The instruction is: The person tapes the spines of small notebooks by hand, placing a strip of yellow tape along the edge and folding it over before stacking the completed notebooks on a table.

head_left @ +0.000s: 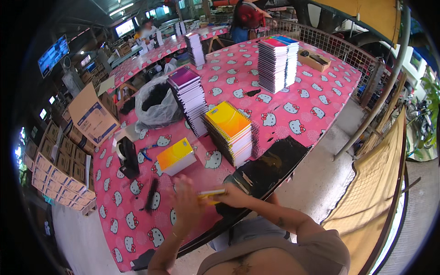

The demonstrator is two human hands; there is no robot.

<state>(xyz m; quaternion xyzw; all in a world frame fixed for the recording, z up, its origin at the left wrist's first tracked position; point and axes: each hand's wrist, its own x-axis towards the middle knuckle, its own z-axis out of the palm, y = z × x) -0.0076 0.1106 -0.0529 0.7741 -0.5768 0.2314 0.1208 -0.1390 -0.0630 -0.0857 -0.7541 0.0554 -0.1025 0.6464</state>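
My right hand (pixel 233 197) grips a thin yellow spiral notebook (pixel 211 193) held edge-on over the near part of the pink cartoon-cat tablecloth (pixel 284 91). My left hand (pixel 185 204) is blurred, its fingers spread against the notebook's left end. Just beyond them lies a short stack of yellow-orange notebooks (pixel 176 156). A taller stack of yellow spiral notebooks (pixel 229 130) stands to its right, and a purple-topped stack (pixel 189 98) stands behind.
A black tape dispenser (pixel 127 158), a black brush-like tool (pixel 151 195) and a black mat (pixel 270 165) lie on the near table. A grey bag (pixel 156 105), cardboard boxes (pixel 91 117) and more notebook stacks (pixel 275 64) are farther off. A person in a red cap (pixel 245 18) stands beyond the table.
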